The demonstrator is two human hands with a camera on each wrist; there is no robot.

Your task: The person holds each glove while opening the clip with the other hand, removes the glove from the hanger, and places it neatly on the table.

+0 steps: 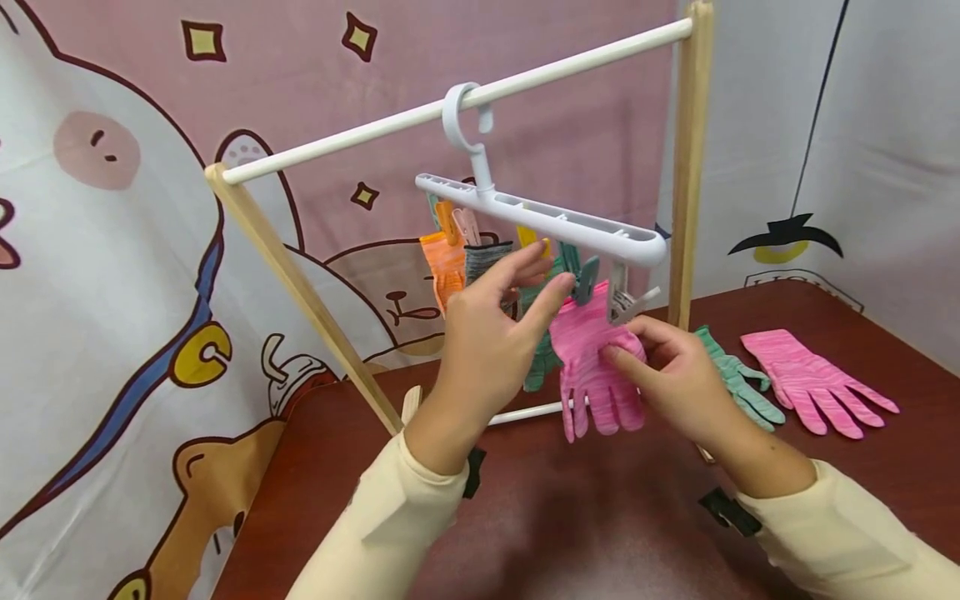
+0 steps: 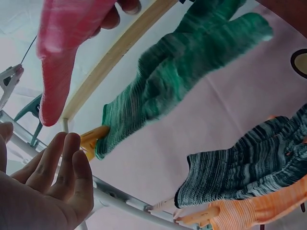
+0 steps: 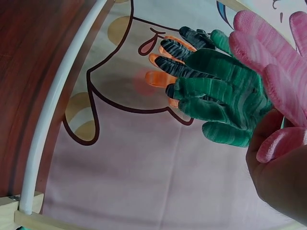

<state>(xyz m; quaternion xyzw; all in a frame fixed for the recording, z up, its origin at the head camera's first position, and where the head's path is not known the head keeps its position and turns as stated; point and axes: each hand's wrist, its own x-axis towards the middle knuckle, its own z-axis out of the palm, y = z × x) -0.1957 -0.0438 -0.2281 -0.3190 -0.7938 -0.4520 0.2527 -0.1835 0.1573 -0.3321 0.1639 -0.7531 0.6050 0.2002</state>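
My right hand holds a pink glove by its side, thumb in front, below the white hanger. The glove's fingers hang downward, and its cuff is up near a dark green clothespin. Beside that clothespin is my left hand, its fingers extended and thumb apart from them. In the left wrist view a gap shows between the left thumb and fingers, with nothing held there. A white-grey clothespin hangs at the hanger's near end. Whether the green clothespin grips the pink cuff is hard to tell.
Orange, grey-black and green gloves hang clipped along the hanger. The hanger hooks over a white rod on a wooden frame. Another green glove and pink glove lie on the table.
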